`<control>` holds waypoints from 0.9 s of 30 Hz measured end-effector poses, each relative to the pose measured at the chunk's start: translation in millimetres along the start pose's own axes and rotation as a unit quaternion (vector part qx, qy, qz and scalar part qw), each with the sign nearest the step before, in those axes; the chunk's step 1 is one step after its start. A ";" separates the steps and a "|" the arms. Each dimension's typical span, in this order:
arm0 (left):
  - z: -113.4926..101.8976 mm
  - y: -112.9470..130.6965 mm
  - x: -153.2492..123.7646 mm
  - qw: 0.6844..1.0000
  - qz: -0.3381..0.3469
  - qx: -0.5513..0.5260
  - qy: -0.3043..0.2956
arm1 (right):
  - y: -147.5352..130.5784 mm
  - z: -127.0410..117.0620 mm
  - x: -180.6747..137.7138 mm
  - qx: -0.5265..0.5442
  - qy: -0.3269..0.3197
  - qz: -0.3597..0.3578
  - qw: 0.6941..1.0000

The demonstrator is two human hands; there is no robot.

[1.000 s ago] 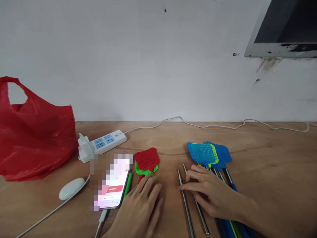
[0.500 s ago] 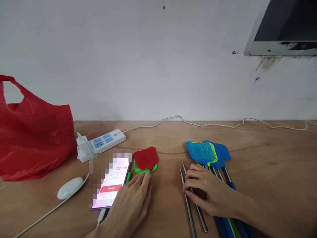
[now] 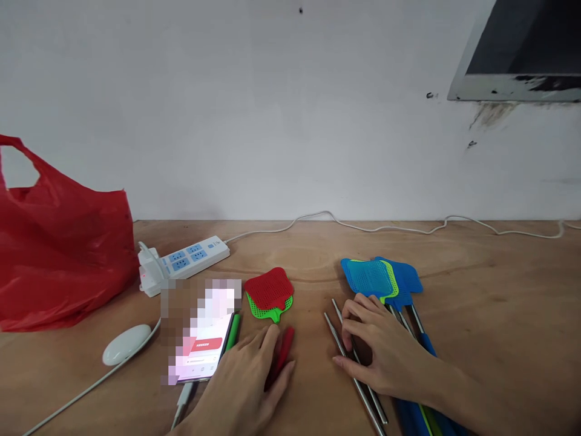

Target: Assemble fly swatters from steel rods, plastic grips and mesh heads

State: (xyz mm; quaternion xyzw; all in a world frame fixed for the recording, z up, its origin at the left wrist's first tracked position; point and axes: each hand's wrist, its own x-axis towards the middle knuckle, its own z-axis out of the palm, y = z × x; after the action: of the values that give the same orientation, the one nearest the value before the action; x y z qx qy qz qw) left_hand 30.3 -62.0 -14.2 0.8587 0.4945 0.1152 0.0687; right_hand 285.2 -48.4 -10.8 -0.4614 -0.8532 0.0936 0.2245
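Note:
My left hand (image 3: 242,375) rests low on the wooden table, with its fingers curled around a slim red handle (image 3: 285,348) that shows between index finger and thumb. Just beyond it lie two perforated fly swatter heads, a red one (image 3: 267,287) over a green one (image 3: 275,315). A green handle (image 3: 233,330) lies between this hand and the phone. On the right, my right hand (image 3: 374,348) closes its thumb and fingers over two thin metal rods (image 3: 363,393) lying on the table. Beside that wrist are several blue and yellow-green fly swatters (image 3: 370,278), their handles partly hidden by my forearm.
A lit phone (image 3: 206,345) with a charging cable lies at left, beside a white mouse-shaped object (image 3: 126,344). Behind them are a white power strip (image 3: 197,257) and a red plastic bag (image 3: 68,254). A thin white cord (image 3: 372,230) runs along the wall.
My left hand has pulled back slightly and the red handle now shows in it. The green swatter head's neck is uncovered. The metal rods have swung, their far ends shifting left.

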 end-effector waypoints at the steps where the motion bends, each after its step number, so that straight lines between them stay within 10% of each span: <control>1: -0.5 0.3 0.6 1.000 -0.007 0.003 -0.006 | -0.7 0.5 0.2 -0.005 0.004 0.008 1.000; 15: -2.5 4.3 -0.2 0.996 0.068 -0.032 -0.041 | 0.8 4.1 7.4 0.153 0.045 0.126 0.979; 23: 0.1 3.2 1.9 0.992 0.084 -0.081 -0.038 | 11.1 -7.7 11.6 0.531 0.120 0.260 0.797; 27: -4.6 5.1 1.7 0.989 0.090 -0.110 -0.035 | 11.7 -6.2 10.7 0.580 0.166 0.253 0.756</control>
State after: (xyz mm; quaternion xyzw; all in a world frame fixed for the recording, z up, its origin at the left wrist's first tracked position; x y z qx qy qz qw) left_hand 34.1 -63.1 -8.4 0.8903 0.3972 0.1445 0.1694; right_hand 291.8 -33.3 -6.5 -0.4498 -0.4369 0.5461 0.5555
